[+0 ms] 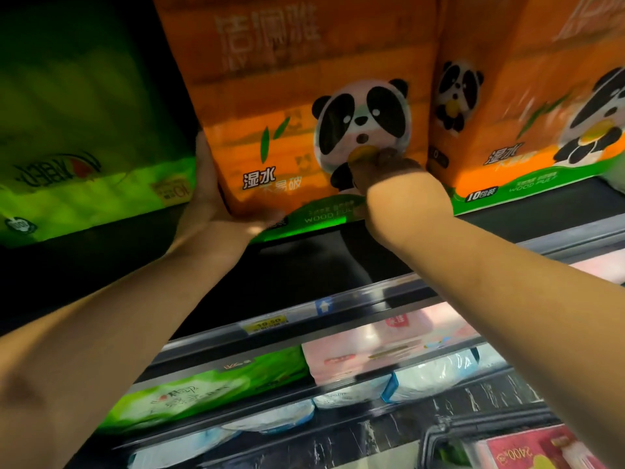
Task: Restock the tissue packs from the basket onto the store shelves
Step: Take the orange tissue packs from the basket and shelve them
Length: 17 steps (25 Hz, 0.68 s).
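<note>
Dark store shelf (321, 262), orange tissue pack (287, 130) upright

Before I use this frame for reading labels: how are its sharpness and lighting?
Head view: the middle orange pack is fairly sharp, the orange pack to its right smeared by motion blur; the green pack at left is dim and blurred; the right hand sits in shadow.
</note>
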Each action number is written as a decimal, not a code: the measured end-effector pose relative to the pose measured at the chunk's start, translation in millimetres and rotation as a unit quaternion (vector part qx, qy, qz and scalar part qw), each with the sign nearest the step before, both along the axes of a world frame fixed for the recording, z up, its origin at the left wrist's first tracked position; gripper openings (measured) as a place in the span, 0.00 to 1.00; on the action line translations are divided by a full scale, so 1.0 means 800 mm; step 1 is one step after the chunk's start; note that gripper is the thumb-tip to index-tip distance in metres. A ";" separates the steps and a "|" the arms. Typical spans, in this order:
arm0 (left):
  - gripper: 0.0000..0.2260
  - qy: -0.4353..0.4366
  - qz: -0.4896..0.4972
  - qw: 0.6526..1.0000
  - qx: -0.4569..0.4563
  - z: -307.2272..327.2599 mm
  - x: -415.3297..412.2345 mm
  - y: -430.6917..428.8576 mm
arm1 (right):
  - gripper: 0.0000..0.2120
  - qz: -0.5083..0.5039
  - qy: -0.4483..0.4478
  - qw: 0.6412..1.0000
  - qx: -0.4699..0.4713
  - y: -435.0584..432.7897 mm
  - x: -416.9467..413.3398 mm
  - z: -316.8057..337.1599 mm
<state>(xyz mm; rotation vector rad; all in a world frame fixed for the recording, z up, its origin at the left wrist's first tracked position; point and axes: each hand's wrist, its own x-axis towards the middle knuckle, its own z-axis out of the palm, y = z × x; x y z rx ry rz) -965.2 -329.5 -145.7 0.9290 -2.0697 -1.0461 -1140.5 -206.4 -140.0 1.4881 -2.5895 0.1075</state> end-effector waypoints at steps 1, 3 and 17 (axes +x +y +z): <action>0.53 -0.041 0.005 0.999 0.003 0.000 0.003 -0.003 | 0.19 -0.001 0.011 1.000 -0.003 -0.005 0.000 -0.002; 0.53 -0.118 0.027 0.992 -0.028 0.002 0.003 -0.007 | 0.24 0.001 0.012 1.000 -0.002 -0.012 -0.003 -0.005; 0.40 -0.059 0.054 0.987 -0.137 -0.003 -0.007 -0.027 | 0.38 -0.005 -0.063 0.998 0.004 -0.034 -0.018 -0.021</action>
